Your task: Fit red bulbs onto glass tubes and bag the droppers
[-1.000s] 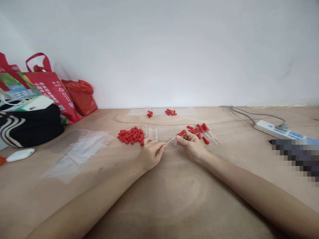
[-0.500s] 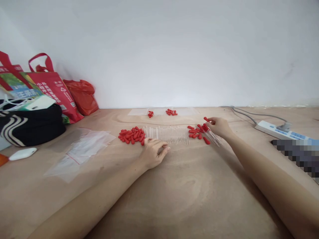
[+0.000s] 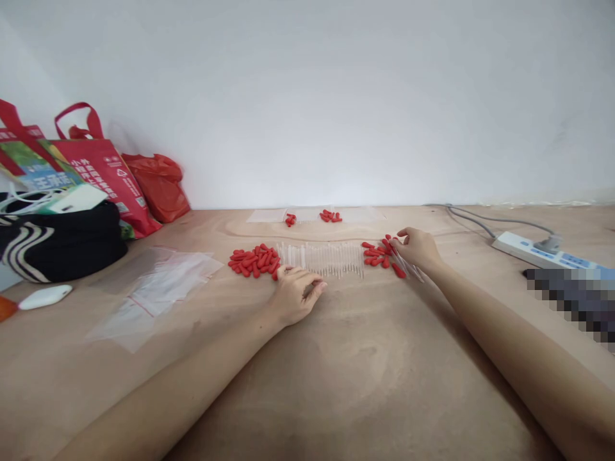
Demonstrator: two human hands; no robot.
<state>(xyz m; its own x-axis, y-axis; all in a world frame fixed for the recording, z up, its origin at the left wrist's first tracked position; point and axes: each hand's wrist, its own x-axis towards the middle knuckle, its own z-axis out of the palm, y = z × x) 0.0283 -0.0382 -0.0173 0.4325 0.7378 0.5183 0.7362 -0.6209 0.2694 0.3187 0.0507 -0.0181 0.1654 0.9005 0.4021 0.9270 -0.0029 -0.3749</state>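
My left hand (image 3: 296, 298) rests on the table with loosely curled fingers, thumb and forefinger apart, and nothing seen in it. It lies against the near edge of a row of clear thin tubes (image 3: 331, 259). Left of that row is a heap of loose red rubber bulbs (image 3: 253, 260). My right hand (image 3: 417, 248) is bent over a small group of red-bulbed droppers (image 3: 407, 266), fingertips closed at their bulb ends and partly covering them. More red bulbs (image 3: 377, 253) lie between the tubes and my right hand, with a single bulb (image 3: 398, 271) nearer me.
Clear zip bags (image 3: 158, 291) lie at left. Flat clear bags with red bulbs (image 3: 330, 217) are by the wall. A black striped bag (image 3: 62, 240) and red shopping bags (image 3: 103, 173) stand far left; a power strip (image 3: 548, 255) with a cable is at right.
My right hand has come slightly left and down over the droppers' bulb ends. The red bulb that stood out at its fingertips no longer shows there. My left hand has hardly moved.
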